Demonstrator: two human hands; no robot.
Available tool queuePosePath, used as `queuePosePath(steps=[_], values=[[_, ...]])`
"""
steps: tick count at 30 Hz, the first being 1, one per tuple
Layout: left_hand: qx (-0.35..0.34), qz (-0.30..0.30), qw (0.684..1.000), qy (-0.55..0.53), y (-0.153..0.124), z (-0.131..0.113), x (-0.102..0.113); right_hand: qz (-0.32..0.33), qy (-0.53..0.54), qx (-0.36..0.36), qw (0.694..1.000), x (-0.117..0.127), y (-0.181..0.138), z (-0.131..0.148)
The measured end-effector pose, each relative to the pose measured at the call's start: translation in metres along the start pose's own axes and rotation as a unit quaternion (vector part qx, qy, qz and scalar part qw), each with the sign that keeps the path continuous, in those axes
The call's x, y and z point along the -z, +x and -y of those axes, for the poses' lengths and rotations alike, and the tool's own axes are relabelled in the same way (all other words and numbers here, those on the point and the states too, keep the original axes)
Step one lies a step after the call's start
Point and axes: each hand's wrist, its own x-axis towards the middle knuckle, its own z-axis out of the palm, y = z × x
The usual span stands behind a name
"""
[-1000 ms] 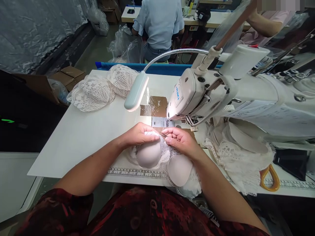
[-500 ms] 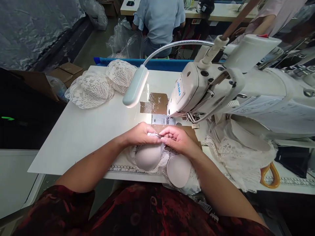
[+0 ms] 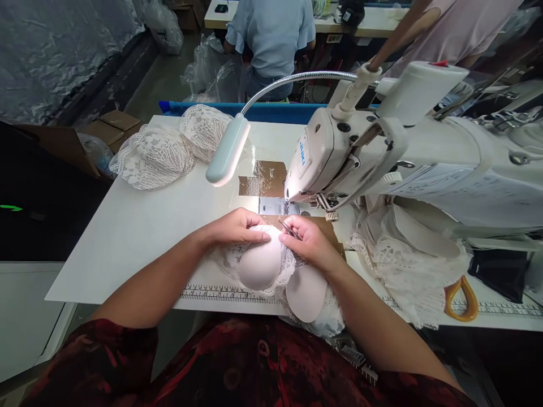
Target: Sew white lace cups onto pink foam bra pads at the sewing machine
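My left hand [image 3: 237, 226] is closed on the upper lace edge of a white lace bra [image 3: 262, 268], thumb on top of the near moulded cup. The second cup [image 3: 306, 294] hangs toward my lap over the table's front edge. In my right hand [image 3: 313, 242] are small dark metal thread snips [image 3: 289, 229], pointed up and left. The right fingertips are beside the cup's top edge; whether they also pinch the lace, I cannot tell. Just beyond both hands is the needle plate [image 3: 271, 206] of the white sewing machine [image 3: 324, 150].
Finished-looking lace cups [image 3: 155, 158] lie at the table's back left. A lamp [image 3: 229, 150] hangs over the middle. More lace pieces [image 3: 394, 254] and an orange scissor handle [image 3: 462, 299] are at the right. A person in blue [image 3: 271, 37] sits beyond; another stands at right.
My hands have moved slightly apart. The near cup has turned upward, showing more of its smooth face, and the snips' tips now stand clear of the lace.
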Motion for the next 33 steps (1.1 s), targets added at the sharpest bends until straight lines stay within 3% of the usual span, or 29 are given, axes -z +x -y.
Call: queuePosePath(steps=[3, 7, 11, 13, 15, 19, 22, 33], values=[[0.02, -0.025, 0.997, 0.066, 0.0, -0.004, 0.015, -0.033, -0.093, 0.005, 0.995, 0.012, -0.006, 0.007], [-0.001, -0.093, 0.971, 0.221, 0.015, -0.011, 0.029, -0.01, -0.224, 0.034, 0.974, 0.023, -0.01, 0.006], [-0.077, -0.165, 0.888, 0.423, 0.03, -0.012, 0.026, -0.009, -0.331, 0.041, 0.943, 0.024, -0.009, -0.008], [-0.101, -0.21, 0.849, 0.475, 0.029, -0.012, 0.017, -0.019, -0.343, 0.044, 0.938, 0.022, -0.008, -0.016], [-0.117, -0.232, 0.833, 0.489, 0.023, -0.013, 0.003, -0.025, -0.344, 0.052, 0.937, 0.021, -0.008, -0.02], [-0.144, -0.182, 0.824, 0.517, 0.016, -0.009, -0.028, -0.04, -0.367, 0.043, 0.928, 0.02, -0.01, -0.02], [-0.159, -0.156, 0.806, 0.548, 0.019, -0.003, -0.039, -0.053, -0.415, 0.029, 0.908, 0.019, -0.011, -0.017], [-0.242, -0.06, 0.82, 0.515, 0.031, -0.005, -0.013, -0.061, -0.47, 0.041, 0.879, 0.016, -0.009, -0.023]])
